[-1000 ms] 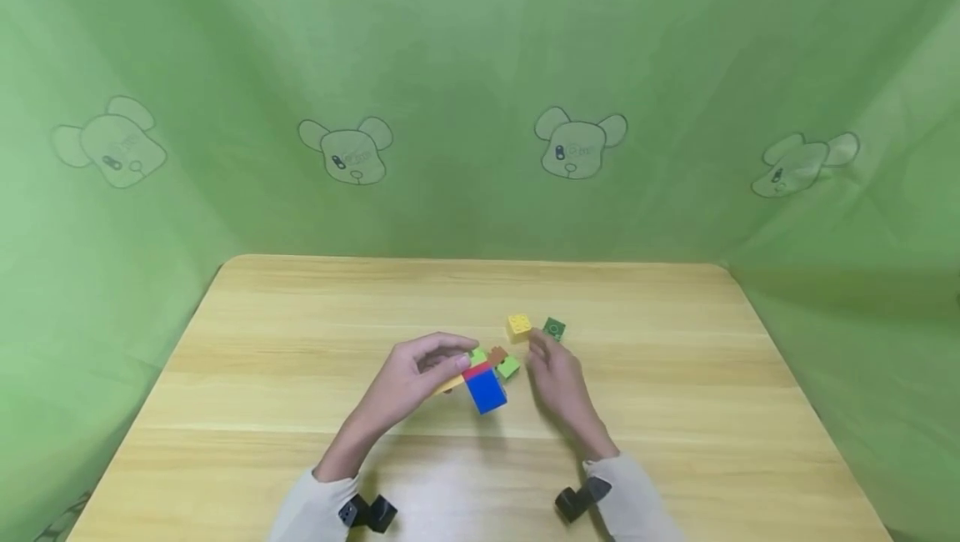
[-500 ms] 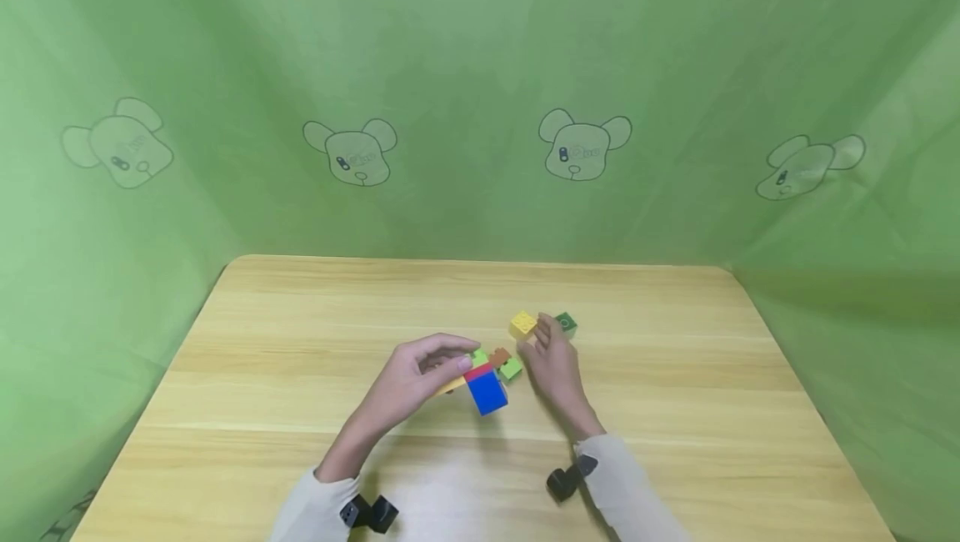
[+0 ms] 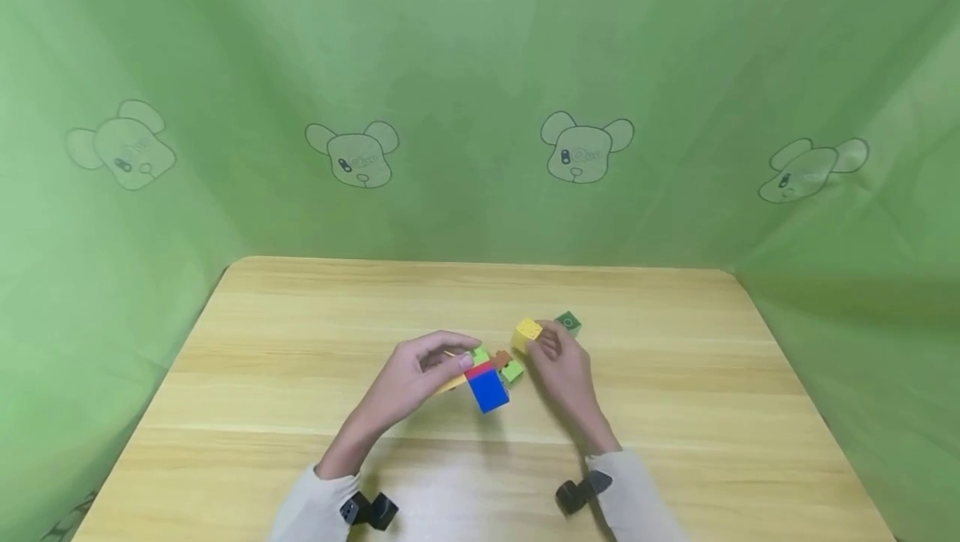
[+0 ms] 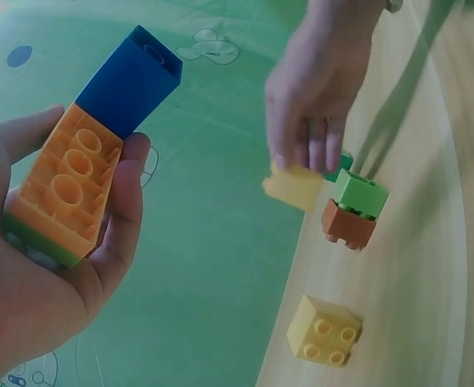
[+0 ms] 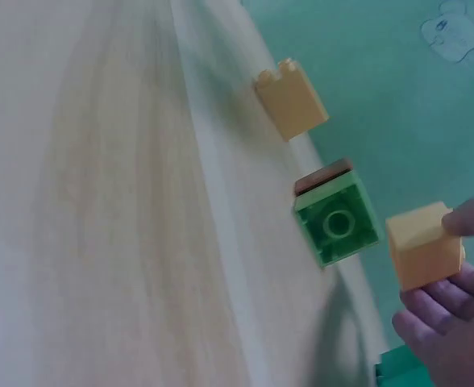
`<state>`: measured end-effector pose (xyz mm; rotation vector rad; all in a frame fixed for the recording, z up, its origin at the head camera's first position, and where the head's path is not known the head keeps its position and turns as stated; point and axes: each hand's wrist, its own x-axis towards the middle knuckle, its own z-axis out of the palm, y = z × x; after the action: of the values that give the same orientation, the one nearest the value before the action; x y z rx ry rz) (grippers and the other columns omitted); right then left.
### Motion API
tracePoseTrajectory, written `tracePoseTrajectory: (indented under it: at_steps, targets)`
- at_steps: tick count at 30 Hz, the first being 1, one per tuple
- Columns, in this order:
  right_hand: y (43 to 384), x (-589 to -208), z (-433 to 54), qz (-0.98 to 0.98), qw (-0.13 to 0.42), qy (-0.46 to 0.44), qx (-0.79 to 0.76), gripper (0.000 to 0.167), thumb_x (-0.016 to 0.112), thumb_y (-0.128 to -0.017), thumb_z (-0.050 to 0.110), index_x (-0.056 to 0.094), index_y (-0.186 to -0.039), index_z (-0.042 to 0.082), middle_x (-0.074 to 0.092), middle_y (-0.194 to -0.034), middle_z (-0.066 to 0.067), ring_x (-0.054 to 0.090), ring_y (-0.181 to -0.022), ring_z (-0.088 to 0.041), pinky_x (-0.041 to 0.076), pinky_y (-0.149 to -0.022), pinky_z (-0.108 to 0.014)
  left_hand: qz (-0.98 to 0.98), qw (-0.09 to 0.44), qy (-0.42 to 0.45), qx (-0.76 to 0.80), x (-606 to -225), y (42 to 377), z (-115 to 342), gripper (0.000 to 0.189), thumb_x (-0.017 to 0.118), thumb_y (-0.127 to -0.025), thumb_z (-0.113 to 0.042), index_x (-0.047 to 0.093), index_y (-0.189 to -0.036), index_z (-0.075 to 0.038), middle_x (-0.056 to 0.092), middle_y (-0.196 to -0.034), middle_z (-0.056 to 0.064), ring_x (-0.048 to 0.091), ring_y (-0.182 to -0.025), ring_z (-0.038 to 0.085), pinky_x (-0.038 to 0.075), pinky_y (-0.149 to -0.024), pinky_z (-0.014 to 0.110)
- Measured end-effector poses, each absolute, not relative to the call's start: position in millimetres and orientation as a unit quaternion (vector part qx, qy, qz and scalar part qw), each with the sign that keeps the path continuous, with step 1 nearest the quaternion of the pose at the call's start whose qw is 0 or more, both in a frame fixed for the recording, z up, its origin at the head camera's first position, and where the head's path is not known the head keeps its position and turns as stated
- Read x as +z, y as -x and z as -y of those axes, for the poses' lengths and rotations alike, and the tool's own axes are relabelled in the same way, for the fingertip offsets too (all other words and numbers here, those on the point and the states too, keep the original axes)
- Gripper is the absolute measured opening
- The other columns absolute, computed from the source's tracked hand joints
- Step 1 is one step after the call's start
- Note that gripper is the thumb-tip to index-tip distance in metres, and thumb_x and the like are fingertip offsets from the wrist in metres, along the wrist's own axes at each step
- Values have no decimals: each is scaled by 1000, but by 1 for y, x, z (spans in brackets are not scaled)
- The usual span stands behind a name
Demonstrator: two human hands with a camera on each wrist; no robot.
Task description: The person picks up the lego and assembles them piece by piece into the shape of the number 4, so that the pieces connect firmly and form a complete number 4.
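Held by my left hand [image 3: 408, 375] is a joined stack of toy building bricks above the table. A blue brick [image 3: 488, 393] forms one end, with a red piece [image 3: 480, 369] and a light green brick [image 3: 479, 355] beside it. The left wrist view shows the hollow underside of a long orange brick [image 4: 68, 177] in the same stack. My right hand [image 3: 564, 371] pinches a yellow brick [image 3: 527, 335] between thumb and fingers, to the right of the stack. Its studs point up and away in the head view.
A light green brick [image 4: 360, 193] joined to a brown brick [image 4: 350, 224] lies on the table between the hands. Another yellow brick [image 4: 324, 332] stands nearby. Beyond the right hand sits a dark green brick [image 3: 568, 323]. A green curtain [image 3: 465, 42] surrounds the wooden table [image 3: 315, 300].
My right hand has taken hold of the yellow brick and drawn it slightly nearer. The dark green brick has shifted a little to the right. My left hand stays almost still with its stack.
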<state>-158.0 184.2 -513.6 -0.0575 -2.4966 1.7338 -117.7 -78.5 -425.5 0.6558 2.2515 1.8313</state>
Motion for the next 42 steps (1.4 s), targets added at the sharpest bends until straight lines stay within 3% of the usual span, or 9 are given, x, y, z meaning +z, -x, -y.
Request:
tracePoseTrajectory:
  at_steps: [6, 12, 16, 20, 25, 30, 36, 42]
  targets:
    - [134, -495, -182, 823, 44, -19, 566, 37, 66, -103, 17, 61, -137, 4, 69, -125, -20, 69, -114, -34, 58, -99, -39, -750, 78, -221, 619, -418, 124, 76, 33, 66, -103, -29, 69, -133, -13, 70, -128, 5, 74, -97, 27, 60, -84, 41]
    - [114, -483, -178, 818, 11, -38, 573, 31, 62, -105, 15, 64, -135, 5, 71, -123, -18, 70, -111, -32, 61, -87, -30, -748, 81, -212, 624, -415, 130, 74, 34, 66, -103, -30, 68, -133, -14, 70, -125, 6, 74, -96, 22, 61, -83, 44]
    - [101, -477, -175, 801, -10, -47, 597, 30, 57, -108, 13, 63, -135, 4, 69, -126, -17, 71, -111, -32, 62, -85, -33, -747, 80, -214, 625, -412, 133, 72, 35, 66, -103, -29, 68, -134, -13, 69, -126, 7, 73, -96, 22, 62, -77, 41]
    - [90, -472, -173, 780, -17, -58, 622, 34, 60, -107, 15, 61, -138, 3, 69, -123, -19, 73, -107, -28, 62, -88, -32, -748, 73, -215, 624, -409, 135, 72, 35, 65, -104, -29, 67, -135, -13, 69, -127, 7, 73, -94, 22, 61, -73, 38]
    - [80, -467, -170, 769, 18, -63, 636, 37, 67, -102, 15, 63, -138, 5, 67, -125, -19, 72, -107, -19, 61, -89, -29, -753, 71, -206, 621, -407, 137, 70, 35, 67, -103, -32, 68, -134, -16, 70, -126, 4, 73, -95, 21, 59, -69, 35]
    - [76, -464, -168, 759, 48, -87, 644, 38, 69, -99, 7, 62, -137, 1, 71, -116, -19, 73, -100, -17, 63, -86, -30, -752, 78, -202, 622, -408, 137, 67, 35, 69, -101, -32, 70, -132, -16, 72, -122, 4, 73, -94, 21, 58, -69, 33]
    - [75, -464, -166, 747, 75, -113, 651, 38, 67, -98, 0, 61, -136, -4, 71, -112, -20, 73, -98, -15, 63, -84, -29, -752, 70, -194, 626, -407, 135, 65, 34, 73, -99, -31, 73, -129, -16, 75, -118, 2, 70, -79, 22, 50, -56, 23]
    - [74, -462, -165, 738, 97, -122, 656, 36, 67, -97, -4, 62, -132, -7, 72, -112, -23, 74, -97, -16, 64, -83, -31, -751, 64, -199, 627, -407, 135, 64, 31, 74, -98, -28, 75, -124, -12, 75, -121, 3, 67, -71, 20, 48, -54, 23]
